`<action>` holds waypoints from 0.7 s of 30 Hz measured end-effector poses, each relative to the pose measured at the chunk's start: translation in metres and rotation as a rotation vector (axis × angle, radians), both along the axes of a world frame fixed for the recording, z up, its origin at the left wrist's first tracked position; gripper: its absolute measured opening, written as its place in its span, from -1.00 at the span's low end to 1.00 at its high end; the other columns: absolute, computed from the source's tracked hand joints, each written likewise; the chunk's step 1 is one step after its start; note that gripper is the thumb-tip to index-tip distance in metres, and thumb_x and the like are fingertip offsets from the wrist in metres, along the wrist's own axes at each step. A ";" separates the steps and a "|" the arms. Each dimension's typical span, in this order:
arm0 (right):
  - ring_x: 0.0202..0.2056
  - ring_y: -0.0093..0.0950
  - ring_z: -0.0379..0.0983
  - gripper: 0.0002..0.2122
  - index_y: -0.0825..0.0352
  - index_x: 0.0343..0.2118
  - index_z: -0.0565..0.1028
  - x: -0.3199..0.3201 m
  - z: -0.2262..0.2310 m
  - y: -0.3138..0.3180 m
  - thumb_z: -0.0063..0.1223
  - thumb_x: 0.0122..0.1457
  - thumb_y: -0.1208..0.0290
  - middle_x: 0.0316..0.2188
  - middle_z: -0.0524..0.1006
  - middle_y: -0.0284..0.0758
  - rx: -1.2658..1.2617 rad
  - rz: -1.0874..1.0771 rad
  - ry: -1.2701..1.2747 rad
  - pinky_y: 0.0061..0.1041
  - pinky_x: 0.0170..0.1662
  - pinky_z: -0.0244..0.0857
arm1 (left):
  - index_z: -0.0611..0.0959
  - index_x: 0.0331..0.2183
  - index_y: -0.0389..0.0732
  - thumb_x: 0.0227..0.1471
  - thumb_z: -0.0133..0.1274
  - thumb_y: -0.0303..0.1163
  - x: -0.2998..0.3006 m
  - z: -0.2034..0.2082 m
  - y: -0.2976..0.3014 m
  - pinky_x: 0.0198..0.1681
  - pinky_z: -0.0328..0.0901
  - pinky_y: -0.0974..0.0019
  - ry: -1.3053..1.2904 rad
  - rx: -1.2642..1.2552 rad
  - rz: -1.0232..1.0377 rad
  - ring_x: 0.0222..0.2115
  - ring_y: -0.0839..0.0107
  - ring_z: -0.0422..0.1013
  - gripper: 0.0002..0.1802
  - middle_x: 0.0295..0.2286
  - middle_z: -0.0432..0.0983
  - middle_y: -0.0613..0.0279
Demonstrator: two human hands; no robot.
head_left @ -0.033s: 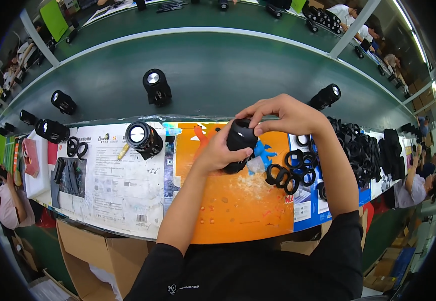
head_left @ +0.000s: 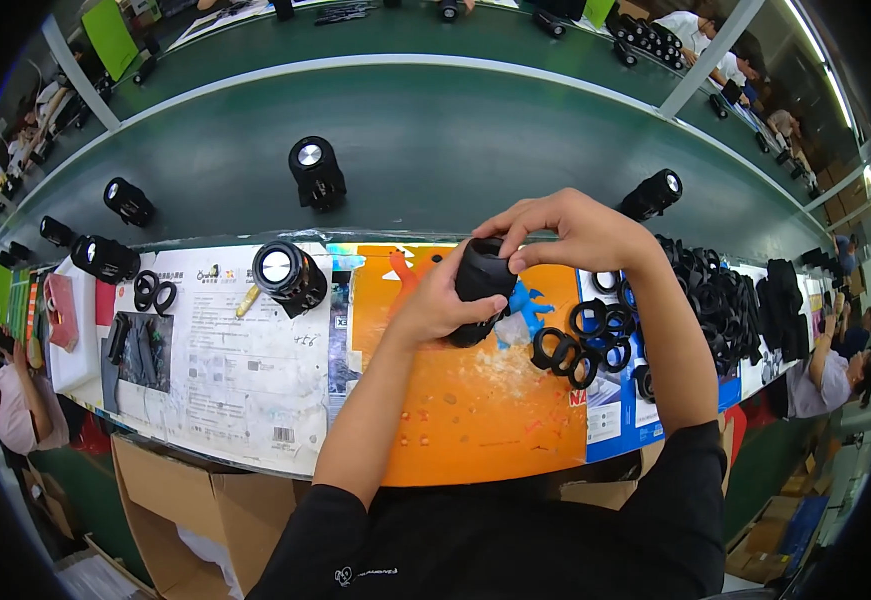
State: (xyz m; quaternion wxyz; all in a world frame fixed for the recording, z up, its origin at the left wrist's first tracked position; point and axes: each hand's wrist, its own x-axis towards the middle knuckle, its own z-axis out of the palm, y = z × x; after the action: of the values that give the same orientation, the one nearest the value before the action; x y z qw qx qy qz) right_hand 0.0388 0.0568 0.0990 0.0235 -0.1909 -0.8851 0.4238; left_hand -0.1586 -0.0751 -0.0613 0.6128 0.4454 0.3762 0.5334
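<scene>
Over the orange mat (head_left: 455, 430), a black cylindrical speaker (head_left: 482, 274) stands roughly upright between my hands. My left hand (head_left: 437, 305) is wrapped round its near left side, thumb across the front. With bent fingers, my right hand (head_left: 560, 230) grips the top rim from behind and the right. Its fingers partly cover the rim, so whether a separate ring sits there is hidden. Just right of the speaker lie several loose black rings (head_left: 548, 346) and a blue figure printed on the mat (head_left: 527, 305). Another black speaker with a silver end (head_left: 288, 278) stands to the left.
More black speakers (head_left: 316, 173) stand on the green conveyor belt (head_left: 435, 120) beyond the table. A heap of black rings (head_left: 710, 305) fills the right side. Dark strips (head_left: 140, 352) and rings (head_left: 154, 292) lie left. Cardboard boxes (head_left: 170, 490) sit below the near edge; other people work at both sides.
</scene>
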 end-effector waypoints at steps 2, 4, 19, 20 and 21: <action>0.19 -0.18 0.63 -0.83 0.35 -0.16 0.80 -0.002 0.000 -0.005 0.46 0.19 0.49 0.15 0.73 -0.19 0.052 0.029 0.010 -0.21 0.31 0.48 | 0.48 0.34 -0.25 -0.03 0.58 -0.25 -0.001 -0.002 0.000 0.11 0.48 0.27 0.024 0.015 -0.011 -0.01 0.37 0.56 -0.03 0.01 0.60 0.18; 0.19 -0.16 0.63 -0.82 0.36 -0.16 0.80 -0.001 -0.002 -0.010 0.46 0.18 0.49 0.15 0.73 -0.18 0.105 0.053 0.019 -0.20 0.30 0.49 | 0.49 0.34 -0.25 -0.04 0.60 -0.23 -0.002 -0.003 0.000 0.10 0.48 0.27 0.012 0.043 0.000 -0.01 0.37 0.56 -0.01 0.02 0.60 0.18; 0.20 -0.10 0.52 -0.43 0.09 0.28 0.69 0.004 -0.003 -0.037 0.38 0.17 0.61 0.33 0.62 -0.22 0.267 0.114 0.075 -0.18 0.23 0.51 | 0.41 0.43 -0.22 -0.02 0.62 -0.06 0.002 -0.007 0.001 0.18 0.44 0.25 -0.048 0.090 0.005 0.08 0.38 0.52 0.14 0.10 0.58 0.18; 0.19 -0.10 0.53 -0.43 0.10 0.26 0.70 0.003 -0.008 -0.038 0.41 0.14 0.59 0.32 0.62 -0.22 0.278 0.098 0.111 -0.18 0.23 0.51 | 0.41 0.43 -0.22 -0.02 0.63 -0.07 0.001 -0.009 0.001 0.18 0.44 0.25 -0.072 0.094 0.002 0.09 0.39 0.52 0.13 0.10 0.58 0.19; 0.19 -0.11 0.53 -0.43 0.11 0.24 0.71 0.003 -0.011 -0.038 0.45 0.11 0.56 0.31 0.63 -0.23 0.288 0.081 0.146 -0.18 0.23 0.51 | 0.41 0.43 -0.22 -0.02 0.63 -0.07 0.002 -0.007 0.001 0.18 0.44 0.25 -0.072 0.094 0.001 0.09 0.39 0.52 0.13 0.10 0.58 0.19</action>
State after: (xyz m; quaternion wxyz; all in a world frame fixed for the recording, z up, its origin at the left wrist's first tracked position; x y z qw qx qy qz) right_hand 0.0419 0.0186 0.0880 0.0978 -0.1186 -0.9397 0.3056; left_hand -0.1568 -0.0738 -0.0688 0.6041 0.4538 0.3287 0.5666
